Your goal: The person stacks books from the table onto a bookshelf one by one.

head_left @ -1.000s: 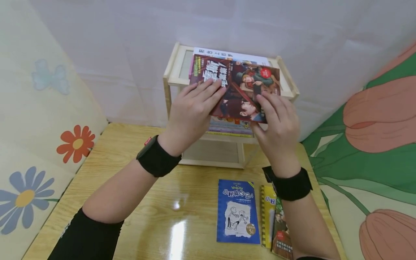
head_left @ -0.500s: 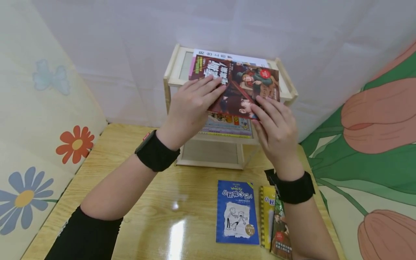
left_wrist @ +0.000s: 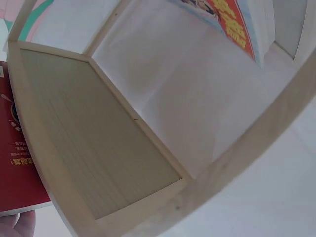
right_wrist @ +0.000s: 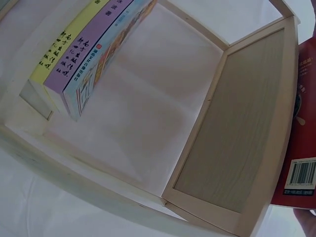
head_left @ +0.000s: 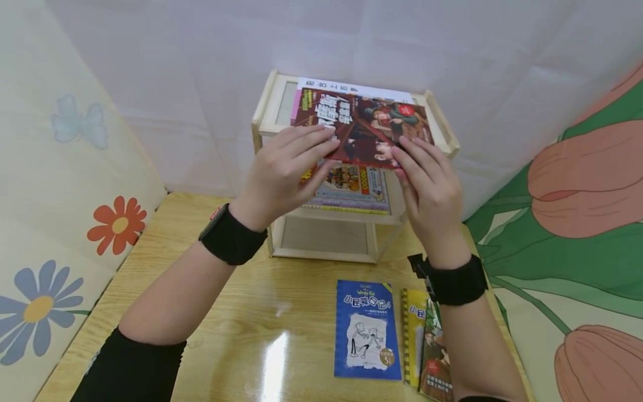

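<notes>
A dark red illustrated book (head_left: 374, 125) lies over a white book (head_left: 326, 85) on top of a small wooden shelf rack (head_left: 263, 114). My left hand (head_left: 288, 164) holds its front left part, fingers on the cover and thumb at the front edge. At the front right corner my right hand (head_left: 429, 181) grips it, fingers above and thumb below. Both wrist views look up from under the top board; the red back cover (left_wrist: 19, 163) sticks out past the board's edge, and a barcode (right_wrist: 301, 174) shows on it.
On the middle shelf lie several books, with a purple spine (right_wrist: 81, 52) among them. A blue book (head_left: 366, 329) lies on the wooden table (head_left: 226, 335), beside a yellow book (head_left: 413, 335) and a brown-green book (head_left: 434, 357). A white cloth (head_left: 201, 67) hangs behind.
The red book's front edge has shifted back over the rack, uncovering more of the books below. My left hand has drawn toward the near left, its thumb now showing at the book's edge.
</notes>
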Action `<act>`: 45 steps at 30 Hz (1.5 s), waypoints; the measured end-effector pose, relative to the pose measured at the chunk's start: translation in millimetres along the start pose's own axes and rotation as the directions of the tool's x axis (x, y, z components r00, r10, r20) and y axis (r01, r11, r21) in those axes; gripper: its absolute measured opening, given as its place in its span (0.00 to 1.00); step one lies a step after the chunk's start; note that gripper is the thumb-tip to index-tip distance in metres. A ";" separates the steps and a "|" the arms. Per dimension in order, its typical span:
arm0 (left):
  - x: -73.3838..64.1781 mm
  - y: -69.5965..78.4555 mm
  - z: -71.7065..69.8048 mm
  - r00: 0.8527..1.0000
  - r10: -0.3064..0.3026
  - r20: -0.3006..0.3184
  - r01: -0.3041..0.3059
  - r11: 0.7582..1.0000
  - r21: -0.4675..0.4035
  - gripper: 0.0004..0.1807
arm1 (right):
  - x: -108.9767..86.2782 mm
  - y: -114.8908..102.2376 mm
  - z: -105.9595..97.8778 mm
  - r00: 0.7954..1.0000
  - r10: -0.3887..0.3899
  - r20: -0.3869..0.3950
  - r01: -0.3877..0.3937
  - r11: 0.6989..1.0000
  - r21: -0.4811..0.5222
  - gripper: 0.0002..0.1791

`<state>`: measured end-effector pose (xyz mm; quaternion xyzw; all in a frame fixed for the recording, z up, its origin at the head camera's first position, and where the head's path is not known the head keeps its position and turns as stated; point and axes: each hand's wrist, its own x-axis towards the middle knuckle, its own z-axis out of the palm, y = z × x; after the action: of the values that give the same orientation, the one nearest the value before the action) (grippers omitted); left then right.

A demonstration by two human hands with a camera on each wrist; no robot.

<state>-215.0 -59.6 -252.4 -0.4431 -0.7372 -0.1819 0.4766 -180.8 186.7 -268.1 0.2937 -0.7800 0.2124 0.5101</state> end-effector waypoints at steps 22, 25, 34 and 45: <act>15.6 -6.5 11.6 0.947 -0.299 0.115 0.297 0.954 0.030 0.18 | 26.1 22.9 12.0 0.980 0.083 0.181 -0.064 0.993 -0.104 0.18; 18.8 -8.5 12.1 0.935 -0.323 0.148 0.321 0.946 0.041 0.18 | 31.8 23.6 12.5 0.962 0.143 0.231 -0.120 0.987 -0.111 0.19; 35.0 -14.0 8.8 0.840 -0.443 0.312 0.442 0.894 0.078 0.20 | 52.5 27.1 11.1 0.848 0.329 0.415 -0.309 0.944 -0.118 0.21; 46.8 -15.9 3.1 0.746 -0.530 0.404 0.527 0.840 0.128 0.21 | 63.1 27.1 12.2 0.782 0.408 0.471 -0.400 0.908 -0.121 0.21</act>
<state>-237.0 -43.6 -211.0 -0.2436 -0.9180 -0.2066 0.2350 -226.6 183.7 -215.7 0.1599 -0.9289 0.2301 0.2421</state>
